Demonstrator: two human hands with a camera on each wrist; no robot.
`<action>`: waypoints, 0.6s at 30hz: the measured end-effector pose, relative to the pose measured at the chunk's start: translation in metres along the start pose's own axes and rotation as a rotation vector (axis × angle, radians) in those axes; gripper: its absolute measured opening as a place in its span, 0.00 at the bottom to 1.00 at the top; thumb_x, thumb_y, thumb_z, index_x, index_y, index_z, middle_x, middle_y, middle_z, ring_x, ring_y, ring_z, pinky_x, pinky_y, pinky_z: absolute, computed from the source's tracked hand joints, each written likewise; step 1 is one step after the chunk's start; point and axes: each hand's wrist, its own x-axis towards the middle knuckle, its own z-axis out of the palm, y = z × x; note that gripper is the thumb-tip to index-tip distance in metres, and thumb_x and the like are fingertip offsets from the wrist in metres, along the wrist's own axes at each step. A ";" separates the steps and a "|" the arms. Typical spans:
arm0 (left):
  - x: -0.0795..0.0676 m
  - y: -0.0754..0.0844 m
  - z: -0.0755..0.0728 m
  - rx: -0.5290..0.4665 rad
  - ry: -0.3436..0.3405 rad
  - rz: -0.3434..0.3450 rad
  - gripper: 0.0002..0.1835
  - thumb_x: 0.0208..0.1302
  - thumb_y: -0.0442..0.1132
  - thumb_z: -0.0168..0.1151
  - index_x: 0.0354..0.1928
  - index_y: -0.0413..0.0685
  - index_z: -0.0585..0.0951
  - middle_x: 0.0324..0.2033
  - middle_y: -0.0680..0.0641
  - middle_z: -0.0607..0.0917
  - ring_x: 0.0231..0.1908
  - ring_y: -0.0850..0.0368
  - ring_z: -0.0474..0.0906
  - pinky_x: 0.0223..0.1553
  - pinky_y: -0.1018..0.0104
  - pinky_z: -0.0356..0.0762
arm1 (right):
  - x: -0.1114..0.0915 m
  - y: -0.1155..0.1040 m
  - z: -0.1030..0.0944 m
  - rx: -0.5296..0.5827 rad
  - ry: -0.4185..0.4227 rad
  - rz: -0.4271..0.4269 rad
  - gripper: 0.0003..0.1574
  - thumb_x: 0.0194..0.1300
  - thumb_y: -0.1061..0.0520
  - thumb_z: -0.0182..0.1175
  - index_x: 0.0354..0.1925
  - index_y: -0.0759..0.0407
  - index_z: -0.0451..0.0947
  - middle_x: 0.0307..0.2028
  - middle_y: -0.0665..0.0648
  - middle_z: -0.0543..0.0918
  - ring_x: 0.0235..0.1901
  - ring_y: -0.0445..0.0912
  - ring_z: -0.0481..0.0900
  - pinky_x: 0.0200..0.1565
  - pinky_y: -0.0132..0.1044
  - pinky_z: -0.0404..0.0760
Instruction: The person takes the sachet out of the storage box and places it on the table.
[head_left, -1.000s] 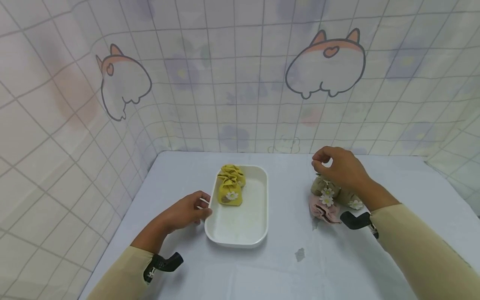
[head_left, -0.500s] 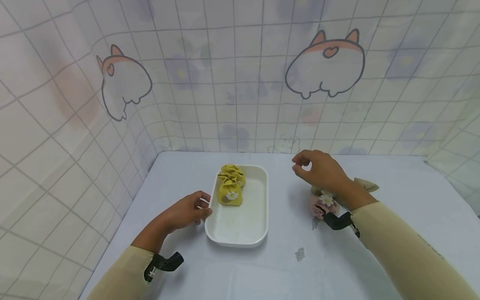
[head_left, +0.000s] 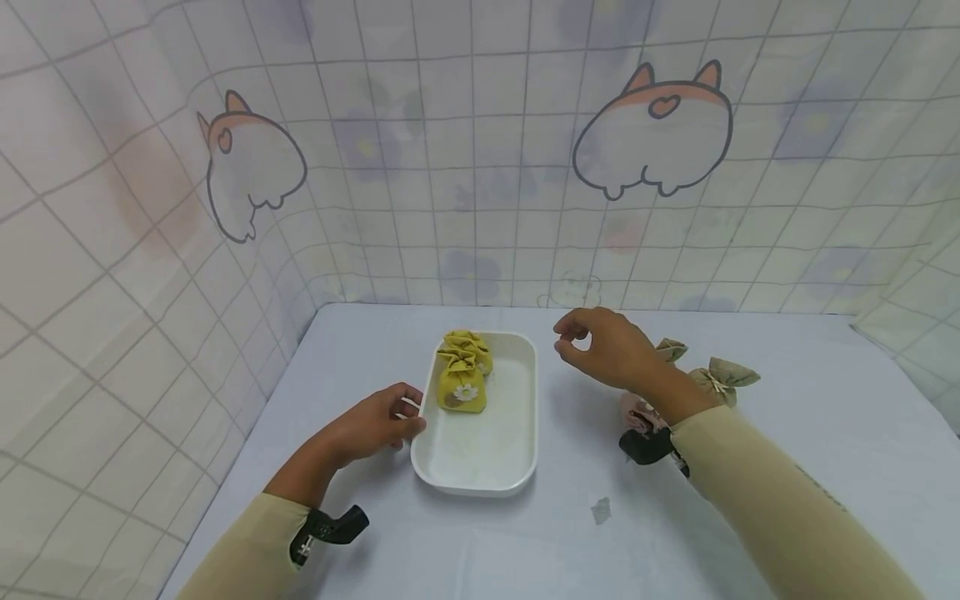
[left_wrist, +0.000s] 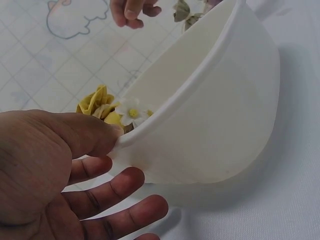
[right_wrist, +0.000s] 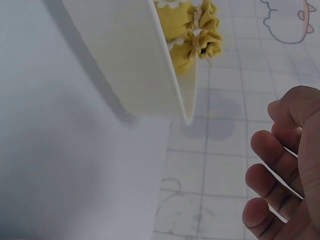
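Two small yellow drawstring pouches (head_left: pixel 461 396), tied at the neck and trimmed with white flowers, lie at the far left inside a white tray (head_left: pixel 480 467). My left hand (head_left: pixel 378 421) touches the tray's left rim with the thumb (left_wrist: pixel 95 135), while its other fingers spread loosely beside the outer wall. Right of the tray, my right hand (head_left: pixel 607 346) hovers in the air with fingers loosely bent and nothing between them. Beneath and beyond the right wrist are a pink pouch (head_left: pixel 637 410) and khaki pouches (head_left: pixel 722 379), partly hidden by the arm.
White cloth covers the table (head_left: pixel 540 550), and a small grey patch (head_left: pixel 601 510) shows on it near the front. A grid-patterned curtain (head_left: pixel 465 167) with cartoon prints rises behind the table and along its sides. Black camera mounts (head_left: pixel 337 527) sit on both wrists.
My right hand has moved left from above the khaki and pink pouches toward the tray, with nothing in it. The left hand has stayed at the tray's rim.
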 end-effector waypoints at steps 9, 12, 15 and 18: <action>0.001 -0.001 0.000 0.007 0.005 0.001 0.20 0.71 0.43 0.66 0.62 0.52 0.75 0.51 0.48 0.82 0.40 0.50 0.80 0.43 0.54 0.78 | 0.008 -0.013 0.016 0.020 -0.045 -0.013 0.18 0.69 0.48 0.65 0.54 0.52 0.83 0.46 0.52 0.84 0.49 0.54 0.80 0.48 0.49 0.80; 0.001 -0.001 0.000 0.007 0.006 0.005 0.20 0.71 0.43 0.66 0.62 0.52 0.75 0.51 0.48 0.82 0.40 0.51 0.80 0.43 0.54 0.78 | 0.010 -0.015 0.022 0.023 -0.045 -0.026 0.18 0.69 0.48 0.65 0.53 0.52 0.83 0.45 0.51 0.84 0.49 0.53 0.80 0.47 0.48 0.80; 0.001 -0.002 0.000 0.005 0.008 0.008 0.20 0.71 0.43 0.66 0.61 0.52 0.75 0.51 0.48 0.82 0.40 0.51 0.80 0.44 0.54 0.78 | 0.012 -0.018 0.026 0.030 -0.052 -0.029 0.16 0.69 0.48 0.65 0.52 0.51 0.83 0.44 0.50 0.84 0.48 0.52 0.80 0.46 0.48 0.80; 0.001 -0.002 0.000 0.001 0.006 0.008 0.20 0.71 0.43 0.66 0.61 0.52 0.75 0.51 0.48 0.82 0.40 0.51 0.80 0.44 0.54 0.78 | 0.014 -0.020 0.031 0.033 -0.069 -0.030 0.16 0.69 0.48 0.65 0.52 0.50 0.83 0.44 0.50 0.84 0.49 0.52 0.80 0.47 0.48 0.79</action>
